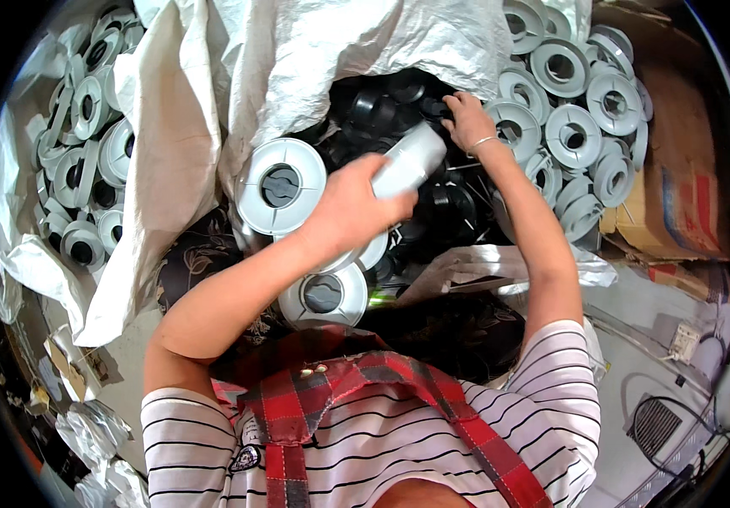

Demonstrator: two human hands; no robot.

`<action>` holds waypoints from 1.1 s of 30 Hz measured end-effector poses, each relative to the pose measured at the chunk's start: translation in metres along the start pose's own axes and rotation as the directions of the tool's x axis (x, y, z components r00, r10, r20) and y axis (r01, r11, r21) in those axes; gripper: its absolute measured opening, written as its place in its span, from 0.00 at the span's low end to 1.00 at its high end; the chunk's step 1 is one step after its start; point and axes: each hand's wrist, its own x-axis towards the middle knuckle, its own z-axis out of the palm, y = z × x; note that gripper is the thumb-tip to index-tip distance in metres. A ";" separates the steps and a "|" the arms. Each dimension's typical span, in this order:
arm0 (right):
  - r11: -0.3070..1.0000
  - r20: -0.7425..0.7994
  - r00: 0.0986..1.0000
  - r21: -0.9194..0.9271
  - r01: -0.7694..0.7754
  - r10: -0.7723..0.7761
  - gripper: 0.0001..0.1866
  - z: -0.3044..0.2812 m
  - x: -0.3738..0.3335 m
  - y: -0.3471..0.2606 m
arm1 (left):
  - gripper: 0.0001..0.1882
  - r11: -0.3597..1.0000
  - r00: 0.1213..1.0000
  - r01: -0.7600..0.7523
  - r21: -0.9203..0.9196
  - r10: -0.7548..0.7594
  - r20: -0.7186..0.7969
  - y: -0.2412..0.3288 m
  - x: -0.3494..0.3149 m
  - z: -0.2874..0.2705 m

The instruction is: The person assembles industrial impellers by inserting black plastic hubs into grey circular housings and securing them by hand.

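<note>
Grey plastic tube (410, 160) sits clamped in our left hand (355, 207), fingers wrapped round it, just above grey spools (281, 185) stacked near our lap. Right hand (469, 118) digs into black parts (390, 110) inside white woven sack (297, 51); can't tell if its fingers pinch anything. More spools (572, 102) piled at right, by cardboard box (678, 195).

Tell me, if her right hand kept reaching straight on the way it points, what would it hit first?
Most likely the black plastic parts heaped in the open white sack; the right hand already has its fingers among them, though depth is hard to judge.
</note>
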 end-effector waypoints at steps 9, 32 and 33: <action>0.909 -0.198 0.976 0.382 0.166 -0.095 0.06 -0.035 -0.028 -0.059 | 0.19 0.645 0.937 0.246 -0.724 -0.350 0.007 -0.014 0.015 -0.012; 0.576 0.384 0.903 0.701 -0.420 0.193 0.27 -0.157 -0.077 -0.119 | 0.22 0.650 0.934 0.204 -0.732 0.095 0.345 -0.003 0.001 -0.007; 0.272 0.666 0.695 0.639 -0.719 0.272 0.27 -0.156 -0.074 -0.118 | 0.22 0.707 0.948 0.154 -0.690 0.090 0.304 -0.003 0.001 -0.007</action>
